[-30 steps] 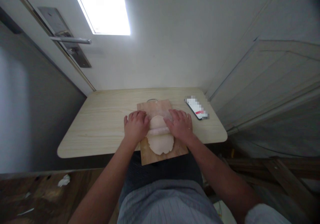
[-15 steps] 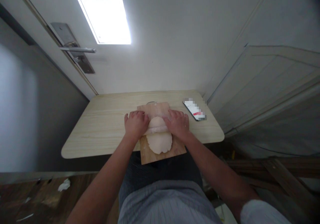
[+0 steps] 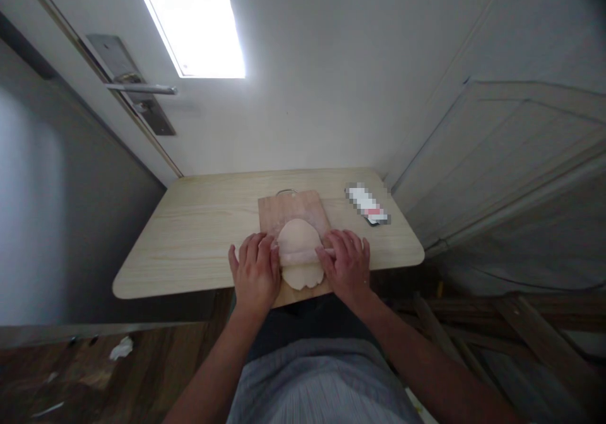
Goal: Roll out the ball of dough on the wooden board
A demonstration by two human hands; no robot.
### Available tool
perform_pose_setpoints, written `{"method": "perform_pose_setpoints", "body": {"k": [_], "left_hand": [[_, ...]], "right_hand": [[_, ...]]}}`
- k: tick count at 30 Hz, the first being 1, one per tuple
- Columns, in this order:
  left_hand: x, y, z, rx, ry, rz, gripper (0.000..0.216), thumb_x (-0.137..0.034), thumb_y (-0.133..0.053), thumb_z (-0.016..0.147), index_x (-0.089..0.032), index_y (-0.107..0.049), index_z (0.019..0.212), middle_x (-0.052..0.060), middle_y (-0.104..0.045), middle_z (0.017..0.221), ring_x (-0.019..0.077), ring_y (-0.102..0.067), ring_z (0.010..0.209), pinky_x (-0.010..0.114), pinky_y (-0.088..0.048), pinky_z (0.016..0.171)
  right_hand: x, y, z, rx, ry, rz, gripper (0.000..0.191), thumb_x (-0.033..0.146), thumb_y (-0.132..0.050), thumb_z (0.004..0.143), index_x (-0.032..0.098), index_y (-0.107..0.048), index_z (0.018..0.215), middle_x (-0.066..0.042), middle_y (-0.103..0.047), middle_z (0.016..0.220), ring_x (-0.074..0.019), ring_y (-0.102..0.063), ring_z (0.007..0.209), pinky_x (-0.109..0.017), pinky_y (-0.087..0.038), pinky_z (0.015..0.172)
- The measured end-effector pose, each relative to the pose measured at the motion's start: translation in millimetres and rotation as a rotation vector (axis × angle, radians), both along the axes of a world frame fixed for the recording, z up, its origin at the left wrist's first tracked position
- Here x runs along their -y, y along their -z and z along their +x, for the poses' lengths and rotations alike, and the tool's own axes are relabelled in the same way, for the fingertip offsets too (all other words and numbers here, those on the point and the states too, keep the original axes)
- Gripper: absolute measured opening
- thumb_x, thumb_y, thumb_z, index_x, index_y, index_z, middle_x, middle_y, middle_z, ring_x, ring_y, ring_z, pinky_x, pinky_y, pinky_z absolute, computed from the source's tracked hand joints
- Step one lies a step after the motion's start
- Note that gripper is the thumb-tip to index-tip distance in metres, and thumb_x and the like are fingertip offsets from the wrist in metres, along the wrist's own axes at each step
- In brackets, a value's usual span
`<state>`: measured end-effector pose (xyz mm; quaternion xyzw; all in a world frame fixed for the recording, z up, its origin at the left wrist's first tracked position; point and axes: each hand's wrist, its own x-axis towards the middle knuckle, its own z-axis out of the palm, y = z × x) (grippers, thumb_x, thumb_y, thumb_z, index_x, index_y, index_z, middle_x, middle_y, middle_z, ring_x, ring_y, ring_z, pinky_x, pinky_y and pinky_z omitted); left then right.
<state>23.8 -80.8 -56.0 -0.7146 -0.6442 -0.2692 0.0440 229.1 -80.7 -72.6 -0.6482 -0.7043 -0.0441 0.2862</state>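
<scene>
A flat, roughly round sheet of dough (image 3: pixel 299 233) lies on a wooden cutting board (image 3: pixel 286 206). Across its lower part rests a pale rolling pin (image 3: pixel 299 257), smeared white. My left hand (image 3: pixel 256 266) grips the pin's left end, its fingers curled over the top. On the opposite end, my right hand (image 3: pixel 349 265) is closed around the pin in the same way. The dough's near edge, below the pin, is uneven and notched. Both ends of the pin are mostly hidden by my hands.
The board's near edge juts past the front of the light wooden table (image 3: pixel 189 235). A phone (image 3: pixel 367 204) lies at the table's right side. Behind stands a white door with a metal handle (image 3: pixel 142 88). Crumpled white paper (image 3: pixel 122 348) is on the floor at left.
Both hands have moved toward my body with the rolling pin, from the upper middle of the dough to its lower part. More of the dough's far side shows now.
</scene>
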Motion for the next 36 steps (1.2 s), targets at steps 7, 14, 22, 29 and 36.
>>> {"method": "perform_pose_setpoints", "body": {"k": [7, 14, 22, 29, 36], "left_hand": [[20, 4.6, 11, -0.042, 0.115, -0.103, 0.044, -0.037, -0.039, 0.104, -0.026, -0.052, 0.145, 0.01, -0.055, 0.152, 0.0303, -0.043, 0.145, 0.059, -0.016, 0.124], [9, 2.0, 9, -0.056, 0.131, -0.141, 0.046, -0.04, -0.037, 0.105, -0.028, -0.05, 0.148, 0.009, -0.052, 0.155, 0.0306, -0.042, 0.146, 0.063, -0.015, 0.123], [-13, -3.9, 10, -0.077, 0.148, -0.15, 0.045, -0.041, -0.035, 0.105, -0.028, -0.055, 0.143, 0.007, -0.053, 0.154, 0.0309, -0.045, 0.143, 0.063, -0.022, 0.121], [-27, -6.8, 8, -0.086, 0.162, -0.161, 0.046, -0.042, -0.035, 0.105, -0.029, -0.056, 0.143, 0.007, -0.055, 0.152, 0.0317, -0.046, 0.142, 0.062, -0.027, 0.119], [-50, -5.6, 7, -0.08, 0.158, -0.157, 0.046, -0.045, -0.033, 0.105, -0.027, -0.06, 0.138, 0.008, -0.06, 0.148, 0.0328, -0.048, 0.139, 0.061, -0.031, 0.117]], "right_hand": [[19, 3.1, 3, 0.04, 0.003, 0.003, 0.044, 0.046, -0.044, 0.103, 0.021, -0.059, 0.136, -0.012, -0.059, 0.146, -0.0308, -0.042, 0.142, -0.055, -0.02, 0.119], [22, 6.8, 7, 0.146, 0.011, -0.068, 0.051, 0.047, -0.042, 0.104, 0.022, -0.05, 0.148, -0.011, -0.05, 0.155, -0.0336, -0.033, 0.148, -0.062, -0.02, 0.119], [-4, 2.2, 4, 0.127, 0.025, -0.087, 0.051, 0.053, -0.042, 0.103, 0.022, -0.056, 0.141, -0.01, -0.054, 0.151, -0.0348, -0.041, 0.141, -0.063, -0.021, 0.117], [-20, -2.2, 4, 0.117, 0.02, -0.109, 0.047, 0.053, -0.045, 0.102, 0.024, -0.063, 0.134, -0.01, -0.06, 0.145, -0.0352, -0.045, 0.136, -0.061, -0.023, 0.115], [-40, -5.3, 0, 0.109, 0.049, -0.084, 0.047, 0.054, -0.043, 0.103, 0.024, -0.065, 0.132, -0.009, -0.063, 0.141, -0.0347, -0.044, 0.137, -0.061, -0.019, 0.117]]}}
